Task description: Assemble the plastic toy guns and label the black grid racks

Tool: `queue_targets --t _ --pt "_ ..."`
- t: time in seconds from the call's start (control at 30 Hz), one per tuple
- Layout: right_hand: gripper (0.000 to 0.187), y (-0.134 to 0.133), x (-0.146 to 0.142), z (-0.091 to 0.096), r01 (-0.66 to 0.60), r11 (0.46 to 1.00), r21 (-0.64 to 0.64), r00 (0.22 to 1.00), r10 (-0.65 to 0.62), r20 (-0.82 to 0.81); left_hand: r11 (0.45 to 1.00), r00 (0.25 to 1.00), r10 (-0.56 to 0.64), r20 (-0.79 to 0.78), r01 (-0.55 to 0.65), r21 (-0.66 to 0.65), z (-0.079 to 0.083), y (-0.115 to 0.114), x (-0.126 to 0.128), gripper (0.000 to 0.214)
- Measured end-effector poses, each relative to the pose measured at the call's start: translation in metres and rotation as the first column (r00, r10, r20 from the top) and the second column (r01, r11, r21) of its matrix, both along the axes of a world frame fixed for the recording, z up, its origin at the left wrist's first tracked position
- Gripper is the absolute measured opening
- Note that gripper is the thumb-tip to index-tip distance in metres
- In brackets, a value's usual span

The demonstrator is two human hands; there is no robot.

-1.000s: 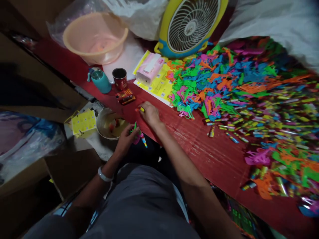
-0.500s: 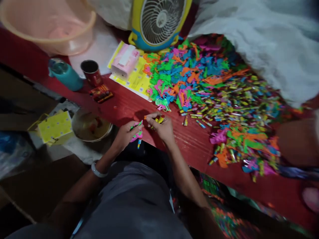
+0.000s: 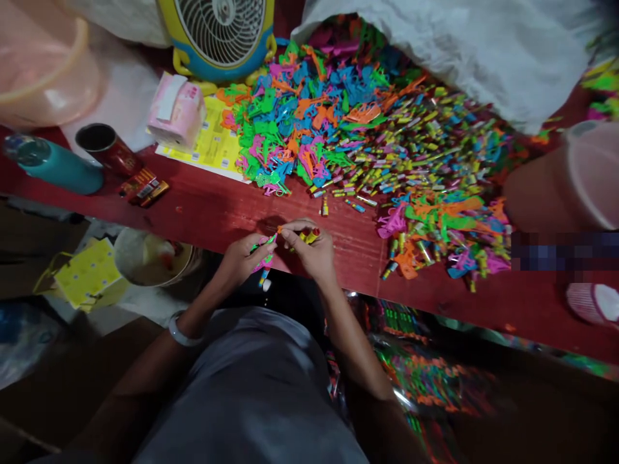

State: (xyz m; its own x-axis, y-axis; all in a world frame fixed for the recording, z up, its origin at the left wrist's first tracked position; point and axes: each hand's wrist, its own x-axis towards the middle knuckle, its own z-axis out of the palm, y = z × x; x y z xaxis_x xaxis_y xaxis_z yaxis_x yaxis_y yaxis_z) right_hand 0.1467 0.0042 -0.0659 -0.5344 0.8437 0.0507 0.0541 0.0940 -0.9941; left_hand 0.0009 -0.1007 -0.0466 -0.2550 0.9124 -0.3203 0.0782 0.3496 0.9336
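Note:
My left hand (image 3: pixel 240 259) is closed on small pink and green plastic toy pieces (image 3: pixel 264 261), which look like toy guns. A small blue and yellow tube (image 3: pixel 263 277) hangs below them, with a small white thing (image 3: pixel 267 285) beside it. My right hand (image 3: pixel 313 253) is closed around several small yellow tubes (image 3: pixel 309 236) with red ends. Its thumb and forefinger pinch a small orange tip (image 3: pixel 279 230) close to the left fingertips. Both hands are over the front edge of the red table (image 3: pixel 213 222).
Behind my hands lie a heap of coloured plastic toys (image 3: pixel 294 122) and many small tubes (image 3: pixel 411 148). A fan (image 3: pixel 220 32), a tissue pack (image 3: pixel 175 113), a bottle (image 3: pixel 62 167) and a can (image 3: pixel 109 151) stand left. A pink tub (image 3: pixel 541 187) is right; a bucket (image 3: pixel 149 258) sits below the edge.
The view has swung right, so the table things appear farther left and the pink tub shows more. Both hands keep their holds close together. A small white thing now shows below the left hand.

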Motion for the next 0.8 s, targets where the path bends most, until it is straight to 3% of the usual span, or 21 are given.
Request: queue_targets --t 0.23,0.47,0.53,0.7,0.8 --pt "0.009 -0.002 0.015 -0.003 0.060 0.973 0.224 0.996 -0.072 0.045 0.999 0.999 -0.038 -0.008 0.038 -0.023 0.010 0.007 0.013 0.037" --pt "0.012 -0.005 0.023 -0.006 -0.019 0.878 0.478 0.995 -0.032 0.099 0.997 0.998 -0.052 -0.038 0.050 -0.051 0.007 0.010 0.018 0.031" --pt "0.011 -0.007 0.022 -0.007 0.017 0.892 0.451 0.995 -0.059 0.079 0.997 0.993 -0.053 -0.104 0.047 -0.058 0.003 0.011 0.018 0.029" --pt "0.013 -0.012 0.022 -0.010 0.107 0.967 0.230 0.989 -0.128 0.079 0.997 0.967 -0.060 -0.249 0.049 -0.052 -0.007 0.012 0.020 0.028" --pt "0.013 -0.014 0.023 -0.011 0.101 0.966 0.238 0.989 -0.123 0.080 0.998 0.960 -0.053 -0.274 0.043 -0.042 -0.009 0.012 0.022 0.027"
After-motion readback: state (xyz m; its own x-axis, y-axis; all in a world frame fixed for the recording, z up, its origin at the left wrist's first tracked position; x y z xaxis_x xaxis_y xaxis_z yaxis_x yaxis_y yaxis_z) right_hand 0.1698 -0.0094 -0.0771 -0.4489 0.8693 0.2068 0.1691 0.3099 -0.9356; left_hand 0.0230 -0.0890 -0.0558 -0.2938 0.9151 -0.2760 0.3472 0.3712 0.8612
